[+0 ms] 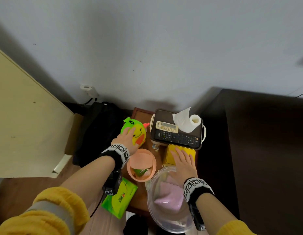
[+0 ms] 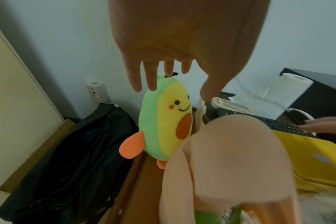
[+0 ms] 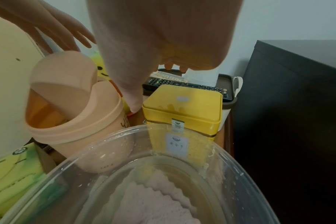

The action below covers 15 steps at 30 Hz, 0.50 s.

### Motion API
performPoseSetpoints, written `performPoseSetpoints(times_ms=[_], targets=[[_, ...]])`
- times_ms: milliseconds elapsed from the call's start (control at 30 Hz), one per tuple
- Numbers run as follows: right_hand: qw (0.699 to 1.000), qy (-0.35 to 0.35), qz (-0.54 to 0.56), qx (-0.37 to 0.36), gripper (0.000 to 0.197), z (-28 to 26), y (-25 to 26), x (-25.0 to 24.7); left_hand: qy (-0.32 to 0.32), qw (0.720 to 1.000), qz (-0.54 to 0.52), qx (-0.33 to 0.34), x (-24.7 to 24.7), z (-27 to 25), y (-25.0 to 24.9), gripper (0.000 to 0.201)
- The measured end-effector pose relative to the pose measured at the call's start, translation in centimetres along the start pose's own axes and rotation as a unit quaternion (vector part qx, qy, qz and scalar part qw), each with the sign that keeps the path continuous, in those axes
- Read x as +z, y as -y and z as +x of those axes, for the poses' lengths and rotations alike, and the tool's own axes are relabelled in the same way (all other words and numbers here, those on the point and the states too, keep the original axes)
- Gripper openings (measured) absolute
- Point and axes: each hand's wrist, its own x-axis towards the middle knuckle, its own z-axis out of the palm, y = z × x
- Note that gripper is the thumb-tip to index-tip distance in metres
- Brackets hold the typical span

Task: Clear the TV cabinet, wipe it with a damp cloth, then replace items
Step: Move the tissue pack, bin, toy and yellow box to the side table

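Observation:
A green and yellow avocado plush toy [image 1: 139, 133] [image 2: 163, 121] stands upright at the back left of a small wooden table [image 1: 140, 192]. My left hand [image 1: 128, 136] [image 2: 179, 91] reaches over it with fingers straight and spread, fingertips at its top. My right hand [image 1: 181, 155] [image 3: 155, 87] lies flat over the lid of a yellow tin [image 1: 167, 160] [image 3: 182, 109], fingers straight, thumb beside the tin's left edge. A clear basin [image 1: 150, 200] [image 3: 240, 174] holds a pink cloth [image 1: 169, 199] [image 3: 153, 204] under my right wrist.
A peach swing-lid bin [image 1: 142, 160] [image 3: 67, 106] stands between my hands. Behind the tin, a brown tray [image 1: 164, 116] carries two remotes and a paper roll [image 1: 189, 122]. A green tissue pack [image 1: 120, 199] overhangs the table's left edge. A dark cabinet [image 1: 266, 150] stands right, a black bag [image 1: 96, 133] left.

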Motion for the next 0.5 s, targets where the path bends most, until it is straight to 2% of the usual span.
performPoseSetpoints(times_ms=[67, 133, 233, 300, 400, 500], targets=[[1.000, 0.005, 0.008, -0.001, 0.078, 0.3, -0.3, 0.3, -0.018, 0.999, -0.014, -0.034, 0.1, 2.0, 0.8, 0.082], [1.000, -0.012, 0.025, -0.003, 0.076, 0.9, -0.8, 0.9, -0.016, 0.993, -0.097, -0.068, 0.5, 5.3, 2.3, 0.093], [0.997, -0.058, 0.051, -0.004, 0.072, 1.8, -1.6, 2.1, 0.031, 0.975, -0.212, -0.060, 2.5, 9.8, 3.9, 0.094], [0.993, -0.087, 0.076, 0.008, 0.069, 2.3, -2.0, 3.2, 0.038, 0.981, -0.183, -0.045, 4.0, 10.9, 4.3, 0.086], [0.992, -0.091, 0.084, 0.004, 0.067, 3.0, -1.6, 3.8, 0.045, 0.991, -0.124, -0.005, 5.1, 10.3, 4.4, 0.074], [0.992, -0.091, 0.081, -0.027, 0.063, 3.6, -0.6, 3.9, 0.039, 0.989, -0.138, 0.017, 4.6, 9.7, 4.2, 0.075]])
